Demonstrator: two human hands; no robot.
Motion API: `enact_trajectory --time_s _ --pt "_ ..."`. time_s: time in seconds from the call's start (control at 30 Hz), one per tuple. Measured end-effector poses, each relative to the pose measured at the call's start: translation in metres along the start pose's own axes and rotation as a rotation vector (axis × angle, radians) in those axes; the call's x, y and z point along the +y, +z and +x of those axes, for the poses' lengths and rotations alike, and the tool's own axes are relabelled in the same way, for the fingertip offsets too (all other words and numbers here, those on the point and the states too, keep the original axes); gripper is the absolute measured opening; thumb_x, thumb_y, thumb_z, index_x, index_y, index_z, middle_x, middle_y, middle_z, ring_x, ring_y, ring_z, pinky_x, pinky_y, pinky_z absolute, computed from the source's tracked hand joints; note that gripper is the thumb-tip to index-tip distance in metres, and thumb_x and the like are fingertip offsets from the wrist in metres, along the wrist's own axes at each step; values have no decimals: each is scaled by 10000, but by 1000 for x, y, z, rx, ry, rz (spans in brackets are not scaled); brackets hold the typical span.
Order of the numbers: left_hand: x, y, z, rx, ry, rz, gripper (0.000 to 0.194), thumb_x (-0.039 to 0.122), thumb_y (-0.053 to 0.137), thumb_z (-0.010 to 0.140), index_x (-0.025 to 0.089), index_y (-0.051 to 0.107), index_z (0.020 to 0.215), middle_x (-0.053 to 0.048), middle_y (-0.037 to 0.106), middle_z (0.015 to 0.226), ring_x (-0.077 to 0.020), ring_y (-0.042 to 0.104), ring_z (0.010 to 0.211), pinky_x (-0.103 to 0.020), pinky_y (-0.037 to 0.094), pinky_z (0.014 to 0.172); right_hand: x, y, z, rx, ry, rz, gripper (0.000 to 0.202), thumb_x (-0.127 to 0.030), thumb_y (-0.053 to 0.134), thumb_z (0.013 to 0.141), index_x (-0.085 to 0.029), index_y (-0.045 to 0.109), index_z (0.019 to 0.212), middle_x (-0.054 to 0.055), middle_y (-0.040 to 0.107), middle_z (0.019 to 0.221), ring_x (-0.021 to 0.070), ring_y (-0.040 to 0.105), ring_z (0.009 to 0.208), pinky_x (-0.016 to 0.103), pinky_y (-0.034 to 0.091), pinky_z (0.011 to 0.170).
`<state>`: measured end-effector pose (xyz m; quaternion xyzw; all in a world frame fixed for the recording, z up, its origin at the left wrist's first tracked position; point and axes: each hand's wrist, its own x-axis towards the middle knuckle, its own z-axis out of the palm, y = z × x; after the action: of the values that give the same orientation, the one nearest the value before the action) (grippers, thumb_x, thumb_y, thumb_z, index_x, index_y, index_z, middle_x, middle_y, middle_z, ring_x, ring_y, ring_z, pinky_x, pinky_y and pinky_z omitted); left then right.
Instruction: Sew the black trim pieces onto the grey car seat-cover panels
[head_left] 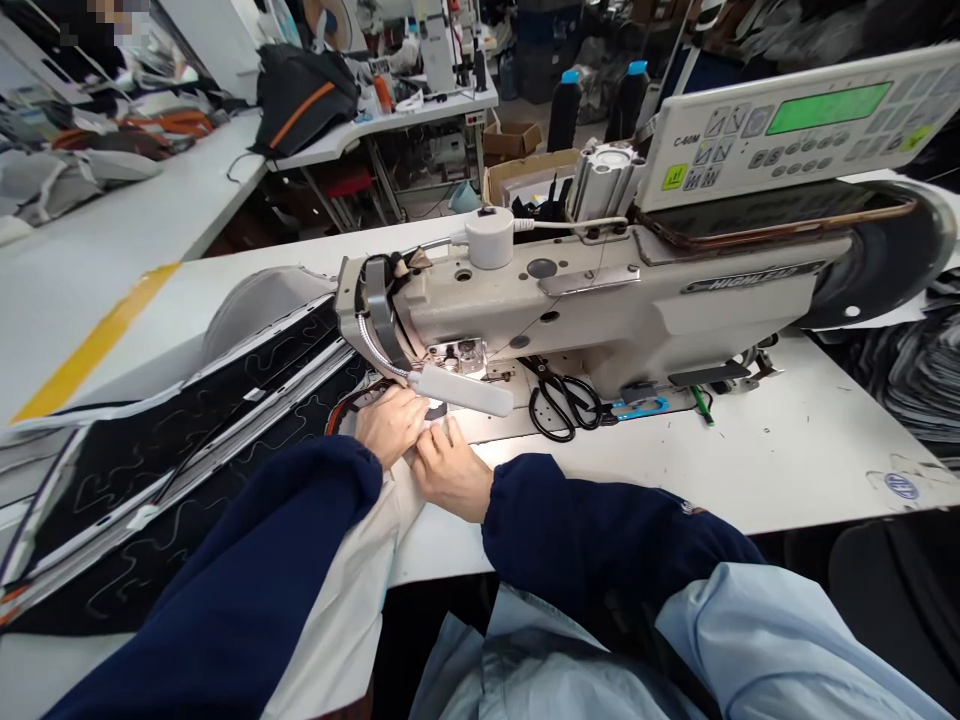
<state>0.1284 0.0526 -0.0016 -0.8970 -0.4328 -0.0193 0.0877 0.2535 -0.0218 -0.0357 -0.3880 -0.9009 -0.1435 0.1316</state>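
A beige industrial sewing machine [615, 300] stands on a white table [795, 450]. Under its needle end, below a small white lamp [465, 390], both my hands press on light grey fabric [360, 590]. My left hand [390, 425] lies flat on the fabric, close to the needle. Beside it, my right hand [450, 470] pinches the fabric's edge. A long black quilted panel with white edging [172, 450] runs off to the left from the needle. The needle itself is hidden behind the lamp.
Black scissors [562, 405] lie under the machine arm, next to a blue tool [645, 407]. A control panel with a green screen [802, 120] sits on top. Two black thread cones [564, 110] stand behind. Another table with a black bag [300, 95] lies farther back.
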Motion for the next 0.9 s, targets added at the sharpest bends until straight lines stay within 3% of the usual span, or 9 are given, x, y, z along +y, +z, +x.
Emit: enact_trajectory --time_s 0.1,0.2,0.33,0.47,0.63,0.77,0.9 --pt "-5 0 -7 36 138 59 317 229 388 904 189 701 880 -97 649 846 -207 587 879 -297 409 618 0 1 -1 -27 -25 -16 326 -56 304 890 12 605 994 285 619 981 340 621 898 521 434 744" --pt "-3 -6 -6 -21 196 94 252 257 456 885 167 687 931 -105 662 887 -227 590 915 -332 443 739 -1 -2 2 -73 -101 -66 332 -8 298 857 35 606 973 296 626 937 321 629 793 494 423 672" --pt "7 -9 10 -123 39 98 279 360 522 845 143 682 918 -120 673 851 -271 603 895 -367 456 745 0 -9 6 -109 -127 -90 339 19 282 833 17 614 897 287 631 864 329 624 719 454 397 592" --pt "10 -5 19 -117 -58 121 260 246 451 834 141 686 802 -118 676 802 -258 615 817 -338 451 662 2 -12 6 -120 -127 -60 351 40 260 818 -20 605 826 231 623 750 298 605 641 385 360 536" --pt "2 -4 6 3 113 79 280 173 414 858 173 691 891 -91 672 797 -217 602 846 -323 440 736 -1 -11 5 -82 -76 -78 318 12 281 844 13 587 933 225 623 750 278 592 637 401 369 568" --pt "-1 -3 2 -30 227 78 234 167 463 837 157 696 835 -92 666 793 -227 583 854 -353 411 766 -3 -10 7 -137 -105 -55 309 30 291 820 9 598 848 252 623 753 296 599 652 395 357 547" --pt "-2 -7 1 -74 255 85 238 200 466 847 150 688 777 -93 646 759 -236 570 838 -365 386 739 -5 -6 8 -137 -63 -52 340 49 290 796 45 617 891 308 626 832 322 626 690 418 389 563"
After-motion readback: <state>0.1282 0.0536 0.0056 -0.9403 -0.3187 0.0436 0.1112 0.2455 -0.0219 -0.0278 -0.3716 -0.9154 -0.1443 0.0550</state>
